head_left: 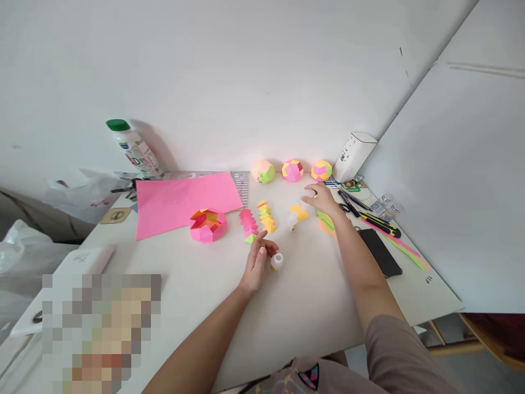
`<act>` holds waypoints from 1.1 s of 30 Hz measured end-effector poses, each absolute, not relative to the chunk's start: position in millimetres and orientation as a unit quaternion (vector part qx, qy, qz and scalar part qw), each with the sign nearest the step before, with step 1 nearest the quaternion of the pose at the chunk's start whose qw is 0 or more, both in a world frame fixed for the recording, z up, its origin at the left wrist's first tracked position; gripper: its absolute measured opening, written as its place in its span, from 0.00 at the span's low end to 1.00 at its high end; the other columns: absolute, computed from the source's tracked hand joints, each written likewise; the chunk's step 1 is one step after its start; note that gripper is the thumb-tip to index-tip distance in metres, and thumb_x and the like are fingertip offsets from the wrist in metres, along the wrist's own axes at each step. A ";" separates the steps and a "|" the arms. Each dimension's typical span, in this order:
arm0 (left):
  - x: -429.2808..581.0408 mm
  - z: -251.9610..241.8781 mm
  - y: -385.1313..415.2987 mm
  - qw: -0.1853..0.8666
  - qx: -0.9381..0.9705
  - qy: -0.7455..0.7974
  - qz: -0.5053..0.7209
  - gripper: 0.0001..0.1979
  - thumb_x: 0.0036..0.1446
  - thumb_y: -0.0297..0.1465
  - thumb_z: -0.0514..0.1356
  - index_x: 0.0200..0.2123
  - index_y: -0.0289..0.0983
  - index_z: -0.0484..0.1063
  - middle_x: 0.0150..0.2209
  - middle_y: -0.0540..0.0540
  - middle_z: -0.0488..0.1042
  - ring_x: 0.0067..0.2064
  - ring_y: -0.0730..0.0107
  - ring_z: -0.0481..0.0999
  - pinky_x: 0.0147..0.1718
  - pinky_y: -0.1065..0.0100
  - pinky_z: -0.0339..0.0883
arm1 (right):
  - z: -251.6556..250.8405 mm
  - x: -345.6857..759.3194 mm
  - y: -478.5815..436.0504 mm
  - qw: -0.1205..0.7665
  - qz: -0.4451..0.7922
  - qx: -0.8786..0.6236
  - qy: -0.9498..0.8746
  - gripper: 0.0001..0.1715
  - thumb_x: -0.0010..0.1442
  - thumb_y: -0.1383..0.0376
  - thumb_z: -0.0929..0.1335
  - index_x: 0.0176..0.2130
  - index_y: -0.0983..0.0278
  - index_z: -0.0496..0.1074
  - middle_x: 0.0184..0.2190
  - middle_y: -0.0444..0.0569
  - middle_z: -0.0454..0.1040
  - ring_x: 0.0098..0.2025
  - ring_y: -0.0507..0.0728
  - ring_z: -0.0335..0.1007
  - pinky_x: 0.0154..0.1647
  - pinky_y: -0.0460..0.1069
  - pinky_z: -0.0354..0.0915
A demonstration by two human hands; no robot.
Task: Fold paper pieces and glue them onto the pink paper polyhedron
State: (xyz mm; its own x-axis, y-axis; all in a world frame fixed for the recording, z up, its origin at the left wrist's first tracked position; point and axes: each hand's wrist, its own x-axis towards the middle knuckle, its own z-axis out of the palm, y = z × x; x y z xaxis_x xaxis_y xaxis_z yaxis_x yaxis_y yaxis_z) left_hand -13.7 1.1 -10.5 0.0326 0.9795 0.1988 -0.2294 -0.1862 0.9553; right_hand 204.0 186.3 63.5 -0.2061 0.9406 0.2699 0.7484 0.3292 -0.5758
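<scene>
My left hand rests low over the table with its fingers loosely bent and apart. Right beside its fingertips stands a small white bottle with an uncapped neck; whether they touch it I cannot tell. Farther back, my right hand curls its thumb and fingers around something whitish that is hard to make out. Just left of that hand lie a yellow folded paper piece and a small pale item with a dark tip. Pink folded units and yellow-green folded units form two rows beyond my left hand.
A half-built pink paper bowl shape sits near a pink sheet. Several paper balls line the wall. On the right are a phone, a yellow-black cutter and paper strips. A green-capped bottle stands back left.
</scene>
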 end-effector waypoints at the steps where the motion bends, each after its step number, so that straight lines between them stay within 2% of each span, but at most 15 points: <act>1: -13.8 -10.5 1.2 0.518 0.498 0.375 0.585 0.26 0.64 0.47 0.46 0.60 0.42 0.55 0.38 0.45 0.70 0.40 0.65 0.69 0.45 0.58 0.61 | 60.5 202.6 186.0 0.293 0.170 -0.547 -0.765 0.20 0.49 0.61 0.73 0.43 0.63 0.74 0.42 0.51 0.71 0.33 0.55 0.69 0.40 0.54 0.67; 9: -14.3 -12.0 1.4 0.513 0.506 0.379 0.581 0.26 0.64 0.47 0.46 0.60 0.42 0.55 0.38 0.45 0.70 0.41 0.65 0.69 0.45 0.58 0.61 | 42.9 192.1 214.0 0.271 0.132 -0.570 -0.764 0.21 0.51 0.63 0.72 0.46 0.63 0.72 0.44 0.52 0.69 0.32 0.55 0.69 0.44 0.55 0.66; 12: -14.3 -12.0 1.0 0.515 0.506 0.382 0.577 0.26 0.64 0.47 0.45 0.60 0.41 0.55 0.39 0.45 0.70 0.41 0.65 0.68 0.45 0.58 0.61 | 42.5 195.0 226.2 0.275 0.121 -0.578 -0.759 0.23 0.51 0.63 0.72 0.48 0.64 0.72 0.45 0.53 0.69 0.34 0.56 0.69 0.46 0.56 0.65; 17: -14.2 -9.9 0.2 0.518 0.504 0.385 0.574 0.26 0.64 0.47 0.45 0.60 0.41 0.55 0.39 0.45 0.70 0.41 0.64 0.68 0.45 0.58 0.61 | 40.5 197.7 236.5 0.264 0.115 -0.585 -0.758 0.23 0.52 0.61 0.71 0.48 0.64 0.71 0.47 0.54 0.68 0.30 0.54 0.68 0.47 0.57 0.65; 23: -14.4 -8.7 0.1 0.515 0.504 0.387 0.575 0.26 0.63 0.47 0.46 0.59 0.41 0.56 0.38 0.45 0.70 0.41 0.65 0.69 0.44 0.59 0.62 | 36.4 198.4 238.5 0.255 0.112 -0.579 -0.766 0.24 0.51 0.60 0.72 0.48 0.63 0.69 0.48 0.54 0.68 0.44 0.60 0.68 0.52 0.57 0.62; 28: -14.8 -9.1 -0.4 0.521 0.505 0.386 0.569 0.25 0.64 0.47 0.45 0.58 0.41 0.57 0.39 0.45 0.70 0.41 0.64 0.69 0.45 0.58 0.61 | 42.3 197.6 234.8 0.248 0.114 -0.581 -0.767 0.29 0.52 0.58 0.72 0.51 0.65 0.66 0.50 0.57 0.67 0.49 0.63 0.66 0.53 0.58 0.61; 30: -15.0 -9.3 -0.4 0.522 0.506 0.384 0.569 0.25 0.64 0.47 0.45 0.58 0.41 0.57 0.39 0.45 0.70 0.41 0.64 0.68 0.46 0.58 0.61 | 48.8 195.2 227.8 0.267 0.092 -0.577 -0.766 0.28 0.53 0.58 0.71 0.51 0.66 0.66 0.50 0.59 0.67 0.51 0.65 0.64 0.53 0.59 0.60; 33: -15.0 -9.5 -0.1 0.525 0.506 0.384 0.566 0.25 0.64 0.47 0.45 0.58 0.40 0.57 0.39 0.45 0.69 0.41 0.64 0.68 0.46 0.58 0.61 | 58.7 189.5 204.7 0.367 0.028 -0.540 -0.757 0.19 0.59 0.57 0.65 0.47 0.65 0.68 0.47 0.58 0.69 0.51 0.64 0.64 0.52 0.58 0.61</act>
State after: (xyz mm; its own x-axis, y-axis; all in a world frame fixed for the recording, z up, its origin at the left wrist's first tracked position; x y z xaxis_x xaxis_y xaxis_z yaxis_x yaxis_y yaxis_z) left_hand -15.0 -0.1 -9.5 0.0635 0.9835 0.1695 -0.2055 -0.1533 0.9666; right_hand 189.5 204.7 58.7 -0.1462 0.8384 0.5251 0.7971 0.4142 -0.4394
